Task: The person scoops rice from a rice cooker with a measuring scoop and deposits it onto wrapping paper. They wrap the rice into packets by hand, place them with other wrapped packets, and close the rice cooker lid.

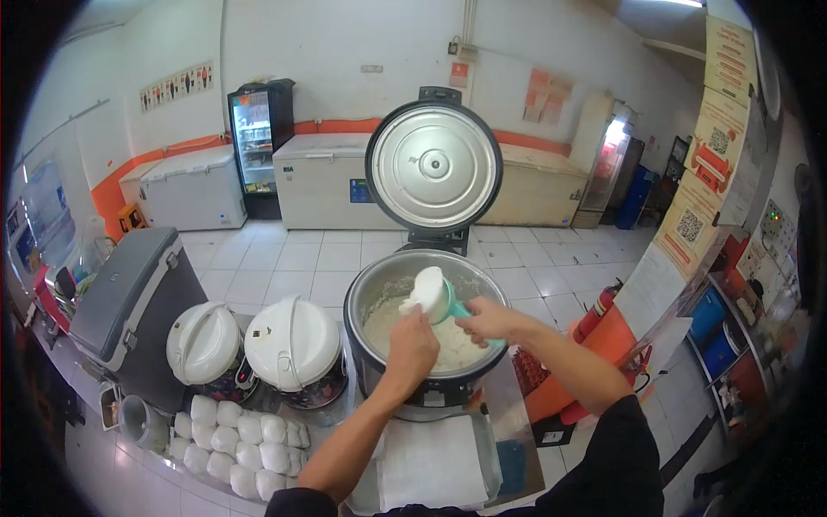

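Observation:
A large cooker point(355, 340) stands with its round metal lid point(435, 164) raised and white rice point(457, 349) inside. Over the pot my right hand point(489, 322) is wrapped round the handle of a teal scoop point(448, 303). White rice or a white wrapped portion point(426, 286) sits at the scoop's mouth; which of the two I cannot tell. My left hand point(413, 340) is closed at the lower edge of that white mass, its fingertips pinching something white. Below the cooker, white paper sheets point(431, 465) lie in a tray.
Several white wrapped bundles point(247, 452) lie at the lower left, beside a clear container point(145, 422). Two white-lidded cookers point(293, 345) and a grey cool box point(129, 293) stand left of the pot. A fire extinguisher point(594, 314) is at the right.

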A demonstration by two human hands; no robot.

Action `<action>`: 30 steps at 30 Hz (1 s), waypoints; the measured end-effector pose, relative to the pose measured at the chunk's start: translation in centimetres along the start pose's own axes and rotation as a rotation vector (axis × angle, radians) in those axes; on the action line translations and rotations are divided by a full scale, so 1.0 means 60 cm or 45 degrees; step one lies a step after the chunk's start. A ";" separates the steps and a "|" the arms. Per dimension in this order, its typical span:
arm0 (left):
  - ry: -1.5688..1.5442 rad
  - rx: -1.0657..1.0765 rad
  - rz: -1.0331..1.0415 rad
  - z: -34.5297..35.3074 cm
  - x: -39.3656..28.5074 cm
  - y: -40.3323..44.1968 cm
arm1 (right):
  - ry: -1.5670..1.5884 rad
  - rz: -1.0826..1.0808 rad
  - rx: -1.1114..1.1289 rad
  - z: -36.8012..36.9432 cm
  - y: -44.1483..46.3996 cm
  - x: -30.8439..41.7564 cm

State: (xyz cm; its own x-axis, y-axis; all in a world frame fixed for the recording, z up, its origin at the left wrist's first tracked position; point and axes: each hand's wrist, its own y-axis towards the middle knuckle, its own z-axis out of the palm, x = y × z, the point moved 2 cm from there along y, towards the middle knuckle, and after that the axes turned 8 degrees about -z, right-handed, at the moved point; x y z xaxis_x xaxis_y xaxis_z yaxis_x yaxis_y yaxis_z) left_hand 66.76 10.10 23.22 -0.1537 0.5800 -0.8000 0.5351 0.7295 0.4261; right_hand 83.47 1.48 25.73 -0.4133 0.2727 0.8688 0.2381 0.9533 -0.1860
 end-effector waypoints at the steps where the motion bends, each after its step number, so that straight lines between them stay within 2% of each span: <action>1: 0.000 0.007 0.012 0.017 -0.006 0.000 | 0.207 0.074 -0.095 0.012 -0.008 -0.007; 3: -0.027 0.032 0.030 0.049 -0.012 0.005 | 0.311 0.163 -0.193 0.029 -0.015 -0.011; 6: -0.023 -0.043 0.119 0.061 -0.006 0.027 | 0.831 0.208 -0.398 0.021 -0.005 -0.033; 7: -0.026 -0.054 0.131 0.055 -0.010 0.030 | 0.823 0.193 -0.401 0.015 -0.006 -0.030; 9: -0.099 -0.268 0.112 0.037 -0.019 0.035 | 0.757 0.173 -0.454 0.013 -0.009 -0.020; 10: -0.101 -0.265 0.128 0.042 -0.019 0.031 | 0.760 0.162 -0.465 0.018 -0.008 -0.020; 12: 0.026 -0.055 0.086 0.058 -0.017 0.023 | 0.618 0.086 -0.520 0.022 -0.003 -0.014; 13: 0.030 -0.063 0.089 0.055 -0.018 0.028 | 0.616 0.078 -0.516 0.023 -0.004 -0.008; 15: -0.219 -0.033 0.097 0.050 -0.017 0.033 | 0.566 0.062 -0.501 0.028 -0.012 0.002; 19: -0.114 -0.158 0.176 0.056 -0.010 0.049 | 0.607 0.028 -0.566 0.036 0.003 -0.001; 22: 0.088 -0.051 0.050 0.056 -0.012 0.092 | 0.800 0.010 -0.663 0.039 0.005 -0.004; 24: 0.367 0.084 -0.029 0.048 0.002 0.116 | 1.048 0.045 -0.574 0.039 0.006 -0.022; 28: 0.369 0.232 -0.219 0.055 0.085 0.143 | 1.154 0.081 -0.598 0.025 -0.011 -0.036; 30: 0.330 0.353 -0.429 0.049 0.092 0.134 | 1.421 0.074 -0.477 0.011 -0.010 -0.061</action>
State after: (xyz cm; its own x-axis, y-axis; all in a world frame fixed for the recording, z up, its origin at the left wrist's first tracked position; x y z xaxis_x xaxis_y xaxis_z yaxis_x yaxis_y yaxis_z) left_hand 72.65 18.10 20.97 -0.5381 0.4253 -0.7277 0.6153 0.7883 0.0057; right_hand 84.25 0.02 22.37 0.5601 -0.1278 0.8185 0.5517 0.7946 -0.2534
